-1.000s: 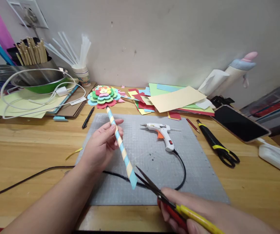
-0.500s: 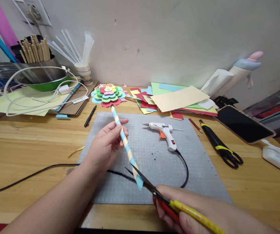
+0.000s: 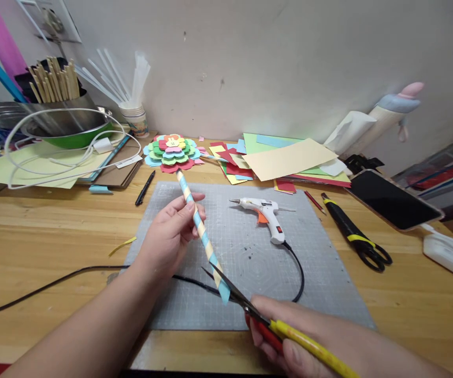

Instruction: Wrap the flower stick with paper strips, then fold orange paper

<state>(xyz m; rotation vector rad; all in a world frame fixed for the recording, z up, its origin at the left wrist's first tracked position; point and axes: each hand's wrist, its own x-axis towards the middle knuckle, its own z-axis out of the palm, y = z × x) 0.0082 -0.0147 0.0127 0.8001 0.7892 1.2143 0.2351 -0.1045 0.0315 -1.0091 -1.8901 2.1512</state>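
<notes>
L hand [image 3: 168, 235] pinching striped stick [image 3: 202, 231], R hand [image 3: 315, 326] gripping spread scissors [image 3: 287, 332] nr stick's btm end.

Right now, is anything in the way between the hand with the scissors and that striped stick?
Nothing visible: the scissors in the right hand reach the striped stick, one blade crossing in front of its near end, the other's tip showing beyond. The black cord runs behind the stick, not between.
</notes>
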